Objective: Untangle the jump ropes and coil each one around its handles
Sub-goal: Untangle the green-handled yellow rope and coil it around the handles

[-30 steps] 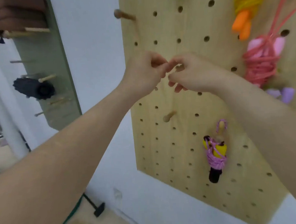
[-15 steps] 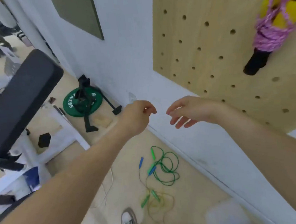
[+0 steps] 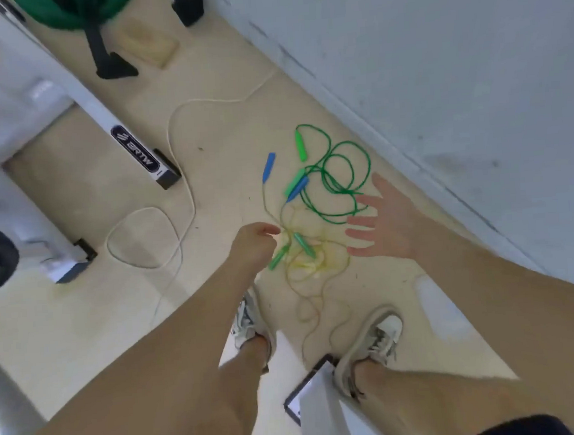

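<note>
Left hand (image 3: 254, 247) at nine o'clock of yellow rope (image 3: 311, 266), grip loosely curled, empty; right hand (image 3: 386, 225) at three o'clock, grip wide. Green rope (image 3: 340, 193) at one o'clock, on floor (image 3: 223, 147).

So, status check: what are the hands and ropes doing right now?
Right hand open and spread; left hand loosely curled, both empty. Jump ropes tangled on the floor, not picked up. White cable lies nearby, apart from them.
</note>
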Available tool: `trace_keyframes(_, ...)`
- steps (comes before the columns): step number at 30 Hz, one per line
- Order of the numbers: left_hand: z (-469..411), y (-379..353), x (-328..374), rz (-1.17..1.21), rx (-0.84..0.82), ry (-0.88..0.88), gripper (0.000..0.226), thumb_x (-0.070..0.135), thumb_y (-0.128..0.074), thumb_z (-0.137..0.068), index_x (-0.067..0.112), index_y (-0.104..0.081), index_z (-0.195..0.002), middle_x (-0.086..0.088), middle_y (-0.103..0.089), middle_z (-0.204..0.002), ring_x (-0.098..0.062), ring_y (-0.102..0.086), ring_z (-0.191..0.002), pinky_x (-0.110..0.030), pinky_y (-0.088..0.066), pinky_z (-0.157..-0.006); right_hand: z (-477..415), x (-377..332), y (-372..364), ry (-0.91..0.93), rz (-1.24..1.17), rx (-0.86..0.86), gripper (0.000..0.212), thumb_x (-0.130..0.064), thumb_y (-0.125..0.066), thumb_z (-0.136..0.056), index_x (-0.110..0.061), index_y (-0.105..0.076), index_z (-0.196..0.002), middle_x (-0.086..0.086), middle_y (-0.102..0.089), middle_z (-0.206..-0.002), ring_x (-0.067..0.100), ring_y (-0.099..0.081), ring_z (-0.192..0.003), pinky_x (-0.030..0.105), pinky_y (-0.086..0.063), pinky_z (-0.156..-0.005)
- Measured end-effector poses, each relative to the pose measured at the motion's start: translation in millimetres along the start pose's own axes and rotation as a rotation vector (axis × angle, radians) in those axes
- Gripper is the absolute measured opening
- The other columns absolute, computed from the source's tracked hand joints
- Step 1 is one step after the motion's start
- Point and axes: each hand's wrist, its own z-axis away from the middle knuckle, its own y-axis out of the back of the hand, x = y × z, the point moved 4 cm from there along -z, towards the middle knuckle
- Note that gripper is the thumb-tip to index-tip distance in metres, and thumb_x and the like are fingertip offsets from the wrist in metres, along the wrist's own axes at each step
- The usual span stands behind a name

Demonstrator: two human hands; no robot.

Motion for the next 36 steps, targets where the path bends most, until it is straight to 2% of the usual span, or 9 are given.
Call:
trace_keyframes(5, -90, -88, -92, -0.165, -0.163, 0.083, 0.044, 0.001, -0.045, -0.087, 0.016, -0.058, -0.126, -0.01, -0.053, -0.132, -0.028, -0.059, -0.097, -0.023, -0.041, -0.069, -129, 81, 36, -0.12, -0.021, 0.101, 0.069, -0.065, -0.055, -0.087, -0.03, -0.039, -0.144, 0.012, -0.038, -0.146, 0.037, -0.041, -0.133, 0.058, -0.05, -0.085)
trace_keyframes(9, -156, -129, -134, -0.255, -0.152, 0.083, 0.055, 0.013, -0.055, -0.089, 0.016, -0.039, -0.141, -0.009, -0.049, -0.135, -0.023, -0.055, -0.103, -0.024, -0.04, -0.074, -211, 132, 50, -0.192, -0.01, 0.186, 0.056, -0.056, -0.053, -0.094, -0.032, -0.041, -0.142, 0.005, -0.029, -0.155, 0.033, -0.029, -0.14, 0.057, -0.051, -0.08)
trace_keyframes(13, -209, -145, -162, -0.228, -0.143, 0.06, 0.083, 0.035, -0.065, -0.085, 0.025, -0.016, -0.151, -0.007, -0.04, -0.144, -0.03, -0.048, -0.121, -0.036, -0.046, -0.093, -278, 163, 57, -0.146, -0.004, 0.262, 0.064, -0.051, -0.054, -0.092, -0.039, -0.028, -0.149, -0.001, -0.035, -0.149, 0.032, -0.04, -0.125, 0.053, -0.051, -0.077)
trace_keyframes(15, -220, -155, -173, -0.118, -0.179, 0.141, 0.084, 0.032, -0.066, -0.084, 0.034, -0.014, -0.149, -0.004, -0.043, -0.14, -0.028, -0.051, -0.116, -0.037, -0.049, -0.09, -300, 171, 54, -0.109, -0.024, 0.267, 0.068, -0.047, -0.061, -0.086, -0.041, -0.03, -0.146, -0.002, -0.041, -0.143, 0.028, -0.048, -0.117, 0.049, -0.055, -0.075)
trace_keyframes(18, -212, -182, -177, 0.131, -0.364, 0.324, 0.054, 0.022, -0.064, -0.086, 0.034, -0.032, -0.129, 0.001, -0.064, -0.104, -0.014, -0.061, -0.084, -0.03, -0.045, -0.07, -310, 177, 47, -0.071, -0.042, 0.258, 0.057, -0.032, -0.059, -0.091, -0.032, -0.034, -0.142, 0.001, -0.054, -0.123, 0.025, -0.059, -0.102, 0.046, -0.058, -0.078)
trace_keyframes(21, -195, -193, -157, 0.152, -0.469, 0.302, 0.01, 0.027, -0.059, -0.088, 0.023, -0.058, -0.096, 0.005, -0.062, -0.07, -0.01, -0.053, -0.062, -0.029, -0.033, -0.063, -296, 167, 14, -0.101, -0.148, 0.042, 0.034, -0.029, -0.054, -0.097, -0.011, -0.059, -0.125, 0.009, -0.067, -0.094, 0.021, -0.066, -0.072, 0.029, -0.055, -0.055)
trace_keyframes(25, -179, -155, -97, 0.249, -0.28, 0.176, 0.01, 0.024, -0.061, -0.084, 0.021, -0.061, -0.074, -0.001, -0.056, -0.068, -0.013, -0.044, -0.058, -0.024, -0.03, -0.054, -255, 102, -12, 0.055, 0.012, -0.025, 0.014, -0.021, -0.058, -0.096, -0.008, -0.063, -0.092, 0.007, -0.055, -0.066, 0.016, -0.051, -0.051, 0.022, -0.041, -0.044)
trace_keyframes(28, -149, -115, -26, 0.269, -0.319, -0.008, 0.02, 0.033, -0.065, -0.085, 0.021, -0.064, -0.068, 0.001, -0.057, -0.071, -0.011, -0.041, -0.058, -0.027, -0.026, -0.055, -198, 32, -29, 0.203, 0.073, -0.083, 0.023, -0.028, -0.059, -0.096, -0.014, -0.058, -0.077, 0.002, -0.046, -0.053, 0.013, -0.039, -0.04, 0.022, -0.031, -0.041)
trace_keyframes(36, -30, -42, 115, 0.651, -0.23, -0.369, 0.017, 0.034, -0.061, -0.091, 0.023, -0.064, -0.104, 0.004, -0.06, -0.064, -0.008, -0.041, -0.056, -0.022, -0.029, -0.056, 2, -103, -45, 0.571, -0.08, -0.351, 0.026, -0.024, -0.044, -0.098, -0.018, -0.05, -0.074, -0.005, -0.038, -0.049, 0.007, -0.029, -0.032, 0.014, -0.02, -0.033)
